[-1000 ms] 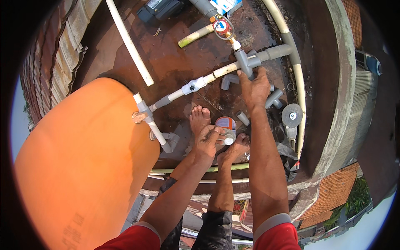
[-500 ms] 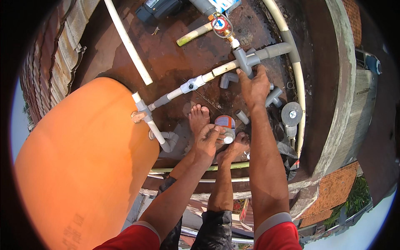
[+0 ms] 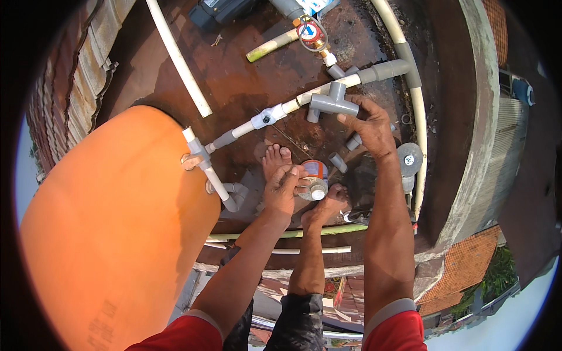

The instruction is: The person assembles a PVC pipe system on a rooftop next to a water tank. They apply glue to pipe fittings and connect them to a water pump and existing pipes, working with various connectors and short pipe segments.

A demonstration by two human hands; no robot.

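Observation:
A grey plastic pipe tee (image 3: 333, 104) is held by its right end in the fingers of my right hand (image 3: 374, 128). It hangs over the white pipe run (image 3: 316, 95) and partly covers a grey elbow beneath. My left hand (image 3: 283, 190), lower down and over my left foot, has its fingers curled against a small can (image 3: 316, 169) with an orange label. A white cap or neck (image 3: 317, 192) shows at the can's near end; my fingers hide part of its left edge. Short grey pipe pieces (image 3: 338, 162) lie between the can and my right hand.
A large orange tank (image 3: 117, 222) fills the left side. Behind stand a dark pump (image 3: 219, 13) and a red round gauge or meter (image 3: 310, 33). An angle grinder disc (image 3: 409, 159) sits at right, inside the curved pipe (image 3: 418, 128). A low wall (image 3: 477, 134) borders the roof.
My right hand has brought the tee toward me and leftward and turned it, uncovering the white pipe end behind. My left hand and the can have barely shifted.

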